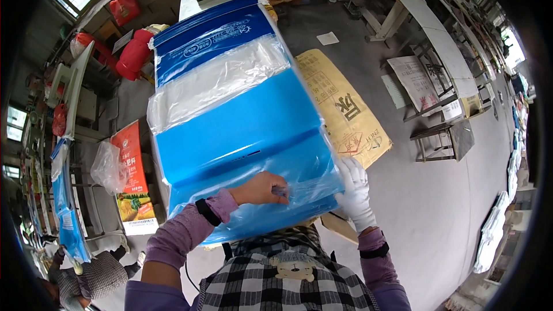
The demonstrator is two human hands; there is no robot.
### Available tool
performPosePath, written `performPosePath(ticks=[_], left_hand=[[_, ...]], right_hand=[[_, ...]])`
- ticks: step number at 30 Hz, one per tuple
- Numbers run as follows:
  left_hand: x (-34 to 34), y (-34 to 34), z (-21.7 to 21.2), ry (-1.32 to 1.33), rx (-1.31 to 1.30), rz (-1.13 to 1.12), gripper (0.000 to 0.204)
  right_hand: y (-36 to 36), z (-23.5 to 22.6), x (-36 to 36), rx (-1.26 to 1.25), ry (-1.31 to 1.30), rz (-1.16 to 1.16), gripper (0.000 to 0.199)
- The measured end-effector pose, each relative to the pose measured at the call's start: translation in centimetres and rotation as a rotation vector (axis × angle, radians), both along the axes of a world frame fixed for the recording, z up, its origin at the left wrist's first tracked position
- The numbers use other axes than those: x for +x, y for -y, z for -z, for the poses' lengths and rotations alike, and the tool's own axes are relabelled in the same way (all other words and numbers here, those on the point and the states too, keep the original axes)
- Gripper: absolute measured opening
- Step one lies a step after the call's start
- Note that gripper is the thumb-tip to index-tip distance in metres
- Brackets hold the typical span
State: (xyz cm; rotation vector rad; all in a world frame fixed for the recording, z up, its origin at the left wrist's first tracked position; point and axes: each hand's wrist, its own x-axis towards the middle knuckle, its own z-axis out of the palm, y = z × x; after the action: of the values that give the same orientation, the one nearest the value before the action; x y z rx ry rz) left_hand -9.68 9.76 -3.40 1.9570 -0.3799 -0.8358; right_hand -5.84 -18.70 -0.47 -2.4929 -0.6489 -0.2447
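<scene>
Right, closest in, the left hand (262,189) is bare, fingers curled tight and pinching the clear plastic liner (216,83) at the near end of the big blue sack (247,132). The right hand (354,193), in a white glove, sits at the sack's near right corner, fingers closed along that edge and gripping it. One sack in hand, lying flat and long, stretching away from the person; what is inside it, beyond the liner, cannot be told. The liner shows as a crumpled clear band across the sack's upper half.

Just right of the sack, one yellow woven bag (345,109) lies flat on the grey floor (449,207), partly tucked under the blue edge. To the left, one orange printed bag (131,178) stands with a clear plastic bag (108,167) beside it. Further off, red bags (133,52) cluster near the window. Right side holds open floor; long tables (438,29) line the far edge.
</scene>
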Motion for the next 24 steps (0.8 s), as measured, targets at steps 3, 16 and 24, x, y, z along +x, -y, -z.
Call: performPosePath(ticks=[3,16,24], left_hand=[[-0.7,1.1,0.9,0.122,-0.322,-0.104,0.023],[-0.8,2.6,1.0,0.200,-0.344,-0.024,0.023],[0.5,2.2,2.5,-0.252,-0.358,-0.263,0.022]], right_hand=[[-0.2,0.3,1.0,-0.281,0.022,-0.240,0.059],[2.2,3.6,-1.3,0.115,0.091,0.169,0.030],[4.6,3.6,1.3,0.332,-0.533,-0.039,0.029]])
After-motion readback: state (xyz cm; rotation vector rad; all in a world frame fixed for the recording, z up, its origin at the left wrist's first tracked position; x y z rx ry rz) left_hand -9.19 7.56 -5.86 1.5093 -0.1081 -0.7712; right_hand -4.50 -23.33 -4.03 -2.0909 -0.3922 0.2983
